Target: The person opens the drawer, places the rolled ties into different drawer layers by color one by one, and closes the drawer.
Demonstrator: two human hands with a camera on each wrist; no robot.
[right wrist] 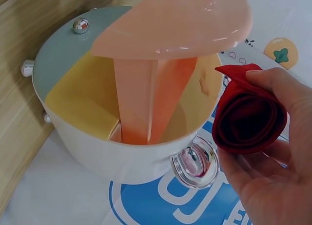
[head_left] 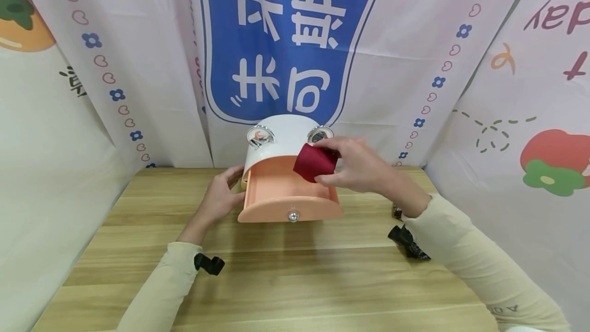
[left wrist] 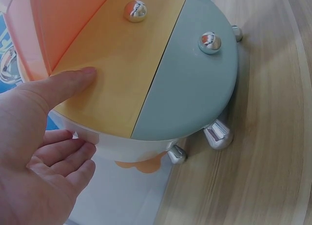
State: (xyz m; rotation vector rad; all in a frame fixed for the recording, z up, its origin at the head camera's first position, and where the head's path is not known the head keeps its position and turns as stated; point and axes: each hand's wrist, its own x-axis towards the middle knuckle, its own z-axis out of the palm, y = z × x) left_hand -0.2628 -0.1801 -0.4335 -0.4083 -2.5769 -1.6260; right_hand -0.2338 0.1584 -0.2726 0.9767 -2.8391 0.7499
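Note:
My right hand (head_left: 358, 164) pinches a rolled dark red cloth (head_left: 315, 162) above a drawer organizer. In the right wrist view the roll's layered end (right wrist: 249, 118) faces the camera. The organizer has a white shell (head_left: 286, 128), round silver mirror-like eyes and silver feet. Its peach top drawer (head_left: 290, 209) is pulled out, with a silver knob at the front. My left hand (head_left: 220, 194) braces the organizer's left side. In the left wrist view its thumb rests on the yellow drawer front (left wrist: 107, 64), and the other fingers are at the white side wall.
The organizer stands on a wooden table (head_left: 295, 281) near its back edge. Below the yellow drawer is a grey-green one (left wrist: 190, 78), shut. Printed cloth walls (head_left: 396, 24) surround the table. Black wrist mounts (head_left: 209, 264) are strapped at both sleeves.

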